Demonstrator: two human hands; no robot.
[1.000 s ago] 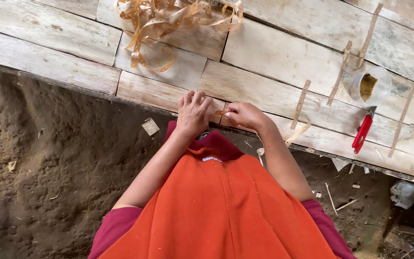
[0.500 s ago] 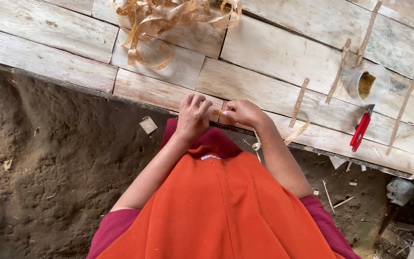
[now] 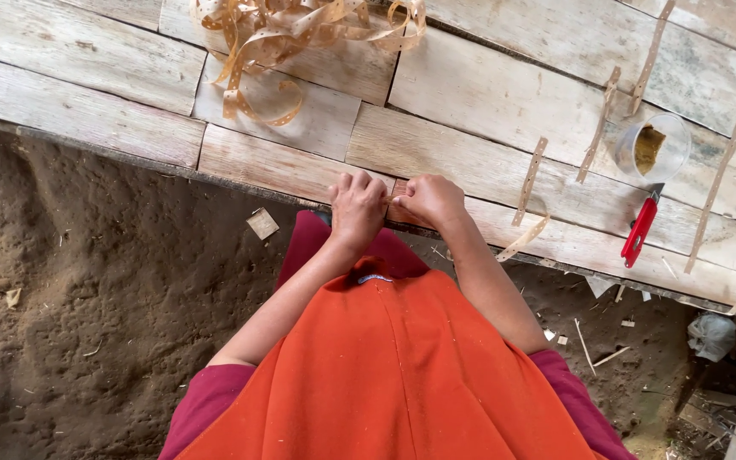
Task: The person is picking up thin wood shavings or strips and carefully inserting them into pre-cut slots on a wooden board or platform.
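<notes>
Both hands meet at the near edge of the weathered grey plank counter (image 3: pixel 487 94): the left hand (image 3: pixel 358 207) and right hand (image 3: pixel 430 200) are each pinched shut on the thin tan wooden strip (image 3: pixel 399 189) lying between them. Further right lie a red-handled cutter (image 3: pixel 640 232) and clear plastic cup (image 3: pixel 651 149); curled tan shavings (image 3: pixel 291 34) sit beyond.
</notes>
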